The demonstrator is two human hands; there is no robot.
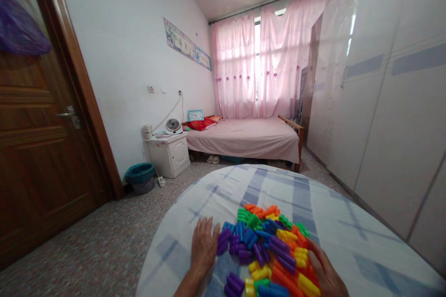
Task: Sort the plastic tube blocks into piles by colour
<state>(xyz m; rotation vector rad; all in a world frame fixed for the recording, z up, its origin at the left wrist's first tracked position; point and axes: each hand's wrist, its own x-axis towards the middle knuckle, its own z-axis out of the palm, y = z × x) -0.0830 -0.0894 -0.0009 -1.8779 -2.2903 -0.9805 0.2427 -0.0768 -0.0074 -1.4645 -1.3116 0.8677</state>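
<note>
A heap of coloured plastic building pieces (270,246), purple, blue, green, orange and yellow, lies on a surface covered with a white and blue checked cloth (334,222). My left hand (203,247) lies flat on the cloth with fingers stretched out, its fingertips touching the purple pieces at the heap's left edge. My right hand (325,274) rests against the heap's right side beside orange and yellow pieces, fingers extended along them. Neither hand holds a piece.
A bed with a pink cover (245,138) stands under pink curtains (270,65). A white bedside cabinet (169,153) carries a small fan. A teal bin (140,177) sits by the wooden door (38,139). White wardrobes (383,102) line the right wall.
</note>
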